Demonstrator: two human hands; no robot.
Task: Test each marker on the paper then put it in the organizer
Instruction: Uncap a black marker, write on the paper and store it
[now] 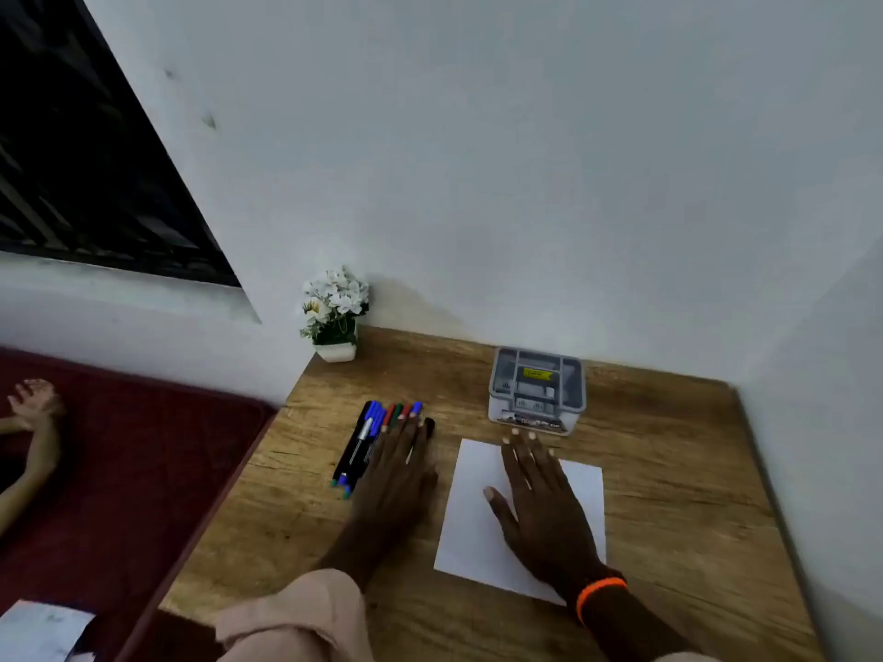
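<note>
Wood-grain desk [669, 470] w/ white paper [470, 508] in the middle. Right hand [544, 508] lies flat on the paper, fingers straight & spread, gripping nothing. Left hand [392, 480] rests flat over the markers [377, 432] (a bundle of blue, red, green & black, left of the paper), fingers straight, none grasped. Grey organizer [537, 391] sits just behind the paper, near the wall. Potted white flowers [334, 312] at the desk's back-left corner.

Markers [377, 434] bunched left of white paper [478, 518]; grey organizer [537, 391] behind.
</note>
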